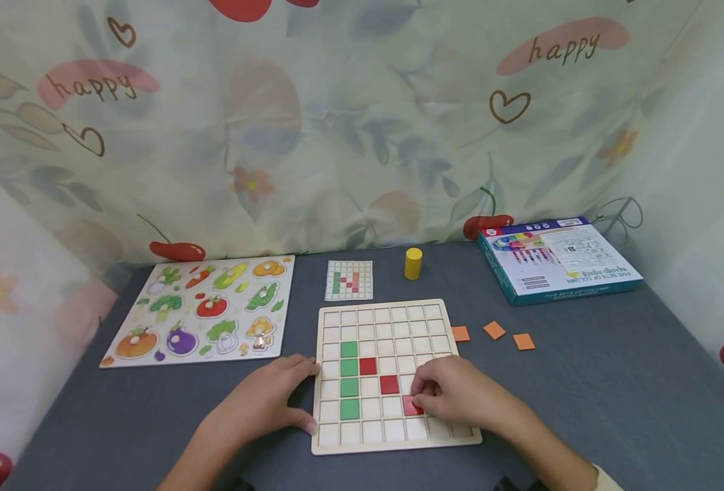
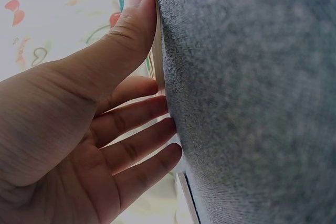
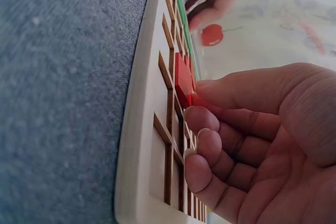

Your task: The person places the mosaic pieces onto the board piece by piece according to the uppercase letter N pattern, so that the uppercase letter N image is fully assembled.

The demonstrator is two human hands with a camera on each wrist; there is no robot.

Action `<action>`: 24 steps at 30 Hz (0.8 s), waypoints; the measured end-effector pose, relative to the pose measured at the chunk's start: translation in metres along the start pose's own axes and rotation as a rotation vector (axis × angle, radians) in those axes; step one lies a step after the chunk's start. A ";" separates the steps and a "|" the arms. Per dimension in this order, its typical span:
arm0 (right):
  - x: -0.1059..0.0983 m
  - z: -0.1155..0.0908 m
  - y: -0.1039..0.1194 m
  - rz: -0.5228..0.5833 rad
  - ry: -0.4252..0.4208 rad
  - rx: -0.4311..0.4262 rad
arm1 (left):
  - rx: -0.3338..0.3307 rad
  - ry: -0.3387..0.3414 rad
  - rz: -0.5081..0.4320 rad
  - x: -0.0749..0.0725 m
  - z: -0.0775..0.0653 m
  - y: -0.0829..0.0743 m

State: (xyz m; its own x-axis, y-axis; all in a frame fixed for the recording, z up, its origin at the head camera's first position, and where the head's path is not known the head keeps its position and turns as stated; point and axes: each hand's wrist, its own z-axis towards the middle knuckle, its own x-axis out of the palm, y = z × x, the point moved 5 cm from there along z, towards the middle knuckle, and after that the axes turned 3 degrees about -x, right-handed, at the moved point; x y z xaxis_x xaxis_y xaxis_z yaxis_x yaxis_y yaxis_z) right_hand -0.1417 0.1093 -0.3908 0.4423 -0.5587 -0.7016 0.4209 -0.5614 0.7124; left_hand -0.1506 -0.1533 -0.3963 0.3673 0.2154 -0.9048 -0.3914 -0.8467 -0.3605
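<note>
A wooden grid board (image 1: 337, 436) lies on the table, with a column of green tiles (image 1: 349, 387) and red tiles (image 1: 368, 366) stepping diagonally down to the right. My right hand (image 1: 460, 392) pinches the lowest red square tile (image 1: 408, 405) between thumb and index finger. In the right wrist view that red tile (image 3: 182, 80) sits tilted at its cell, its edge against the fingertips. My left hand (image 1: 266, 399) rests along the board's left edge. Thumb and fingers are spread and fairly straight in the left wrist view, touching the board's side (image 2: 152, 51).
Several orange tiles (image 1: 494, 331) lie right of the board. Behind it are a small pattern card (image 1: 331, 279) and a yellow cylinder (image 1: 413, 264). A vegetable puzzle board (image 1: 128, 314) lies at the left, a flat game box (image 1: 561, 262) at the back right. A patterned curtain (image 1: 337, 136) hangs behind.
</note>
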 end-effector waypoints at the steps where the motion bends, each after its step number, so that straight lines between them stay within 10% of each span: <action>1: 0.000 0.000 0.000 -0.002 -0.002 -0.007 | 0.000 0.000 0.000 0.000 0.000 0.000; 9: -0.009 -0.001 -0.008 0.018 -0.025 -0.011 | 0.005 -0.005 -0.002 0.000 0.000 0.000; 24: -0.061 -0.012 -0.062 -0.128 -0.247 0.232 | 0.006 -0.012 -0.003 -0.001 -0.001 -0.001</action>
State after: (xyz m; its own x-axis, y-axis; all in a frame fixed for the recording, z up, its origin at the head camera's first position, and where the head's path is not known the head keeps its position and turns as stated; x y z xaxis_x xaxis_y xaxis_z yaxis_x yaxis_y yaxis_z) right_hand -0.1851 0.1860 -0.3916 0.1808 -0.5896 -0.7872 0.2571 -0.7442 0.6165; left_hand -0.1498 -0.1533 -0.3952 0.3584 0.2237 -0.9064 -0.3955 -0.8431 -0.3644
